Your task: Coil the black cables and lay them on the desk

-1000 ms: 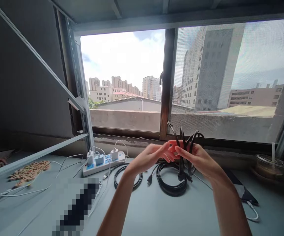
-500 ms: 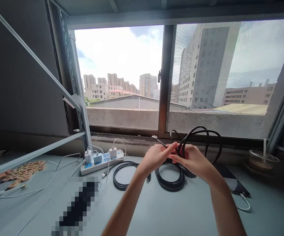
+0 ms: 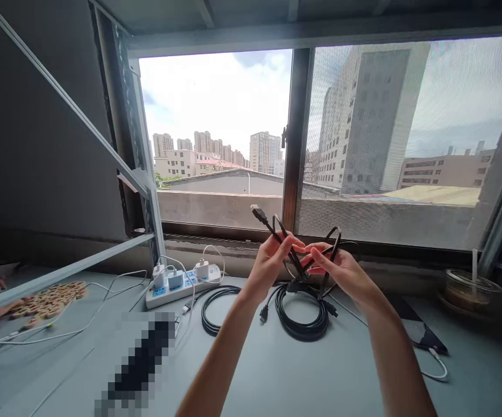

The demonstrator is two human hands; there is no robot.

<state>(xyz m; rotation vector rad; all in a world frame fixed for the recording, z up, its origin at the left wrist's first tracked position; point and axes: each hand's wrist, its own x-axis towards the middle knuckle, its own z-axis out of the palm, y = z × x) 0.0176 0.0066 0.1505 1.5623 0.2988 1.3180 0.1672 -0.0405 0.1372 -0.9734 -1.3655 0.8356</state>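
My left hand grips a black cable near one end, and its plug sticks up to the upper left in front of the window. Close beside it, my right hand is closed on loops of the same black cable; the fingertips of both hands nearly meet. Below them on the desk lies a coiled black cable with its plug ends out to either side. Another black cable coil rests to the left, partly hidden by my left forearm.
A white power strip with chargers plugged in stands at the left by the window. White cords trail over the desk. At the right are a dark tablet-like device and a lidded drink cup with a straw.
The cable's plug has risen and now points higher to the upper left. My hands have shifted, and the wide loops at the right have become narrower. The view has tilted slightly.
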